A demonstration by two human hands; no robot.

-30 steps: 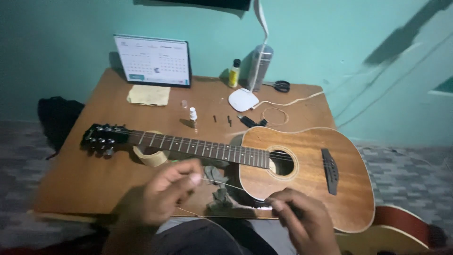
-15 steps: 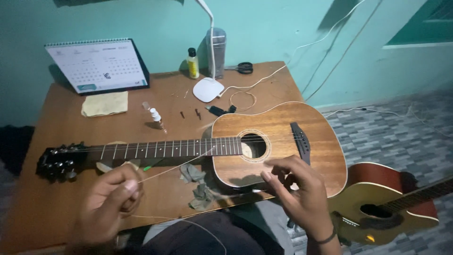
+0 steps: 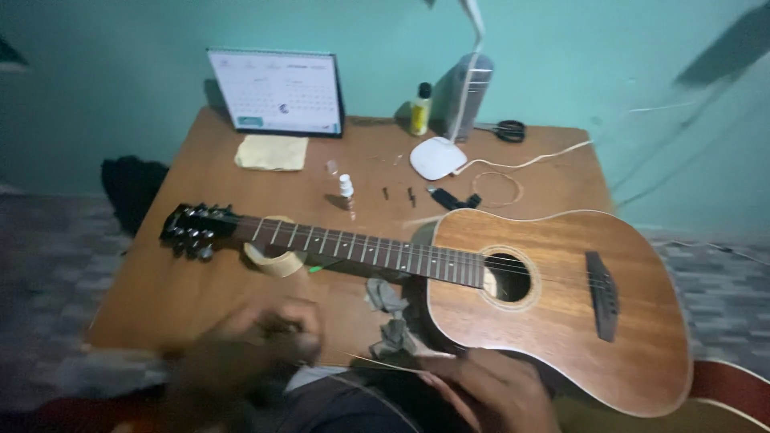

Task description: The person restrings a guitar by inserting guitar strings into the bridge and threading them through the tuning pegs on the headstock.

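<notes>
Both hands sit low at the near table edge, blurred. The left hand (image 3: 257,345), at about seven o'clock from the guitar's sound hole, looks curled, but I cannot tell whether it pinches anything. The right hand (image 3: 493,389), at six o'clock, rests beside the lower bout; its grip is also too smeared to read. A thin guitar string (image 3: 385,365) runs between them, pale and nearly level, just off the table edge.

The acoustic guitar (image 3: 561,305) lies flat on the wooden table (image 3: 160,273), headstock toward nine o'clock, neck propped on a roll of tape (image 3: 273,261). A grey rag (image 3: 389,309) lies crumpled by the waist of the body.

To handle the string well, keep it lightly taut, avoid kinks, and keep its loose end off the guitar's top.

Open tabletop lies at eight o'clock. At twelve o'clock small bottles (image 3: 346,188), pins, a lamp base (image 3: 437,158) and a calendar (image 3: 277,92) crowd the far side.
</notes>
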